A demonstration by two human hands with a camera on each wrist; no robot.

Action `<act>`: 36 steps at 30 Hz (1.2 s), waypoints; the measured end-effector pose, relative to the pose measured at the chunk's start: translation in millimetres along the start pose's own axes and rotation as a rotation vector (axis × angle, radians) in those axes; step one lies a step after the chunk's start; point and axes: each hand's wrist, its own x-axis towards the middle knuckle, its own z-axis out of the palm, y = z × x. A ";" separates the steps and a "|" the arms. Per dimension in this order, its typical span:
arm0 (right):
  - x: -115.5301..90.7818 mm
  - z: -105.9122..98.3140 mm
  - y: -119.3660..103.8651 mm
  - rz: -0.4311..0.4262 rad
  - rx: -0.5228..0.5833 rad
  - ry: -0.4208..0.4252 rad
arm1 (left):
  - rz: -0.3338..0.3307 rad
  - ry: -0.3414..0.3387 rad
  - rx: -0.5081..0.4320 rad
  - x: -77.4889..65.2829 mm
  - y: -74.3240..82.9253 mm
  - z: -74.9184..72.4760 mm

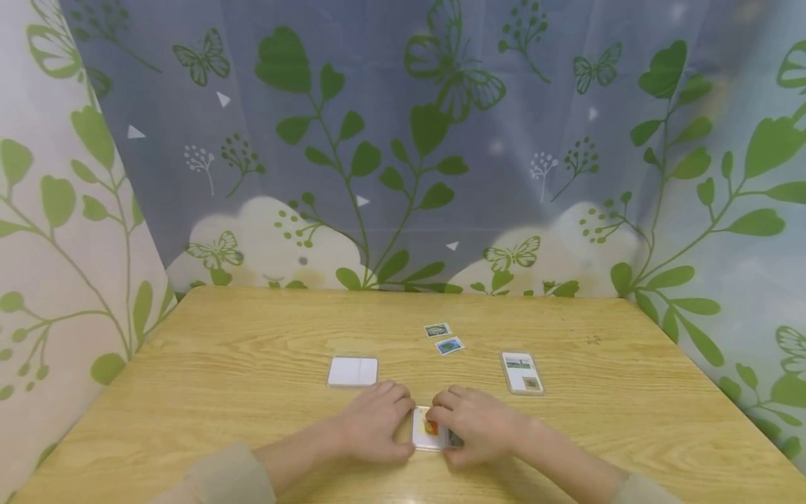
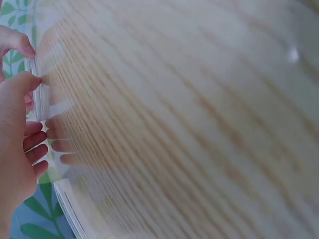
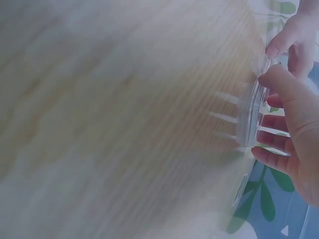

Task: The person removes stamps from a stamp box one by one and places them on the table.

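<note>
A flat clear plastic case [image 1: 429, 442] lies on the table in front of me, long side crosswise. Through its top shows a yellow and orange stamp [image 1: 431, 427] on a white backing. My left hand [image 1: 379, 423] holds its left end, thumb at the near corner and fingers at the far one. My right hand [image 1: 481, 423] covers much of the right end, with the thumb at the near edge and a bent index finger over the stamp. Seen edge-on in the right wrist view, the case [image 3: 251, 112] has the right thumb [image 3: 276, 79] against its near side.
A case with a blank white insert [image 1: 352, 372] lies to the left. On the right lies another case [image 1: 522, 373] holding two stamps. Two loose stamps, one greenish [image 1: 437, 330] and one blue [image 1: 450, 346], lie farther back on the wooden table [image 1: 252, 336]. Patterned curtains [image 1: 403, 175] surround it.
</note>
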 end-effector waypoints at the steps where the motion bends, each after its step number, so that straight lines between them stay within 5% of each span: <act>1: -0.3 0.0 0.4 -0.001 0.007 0.001 | -0.001 0.000 -0.005 -0.2 0.1 -0.1; 36: 5.5 8.6 -1.3 -0.016 0.016 0.128 | -0.038 0.034 0.022 0.3 2.5 5.6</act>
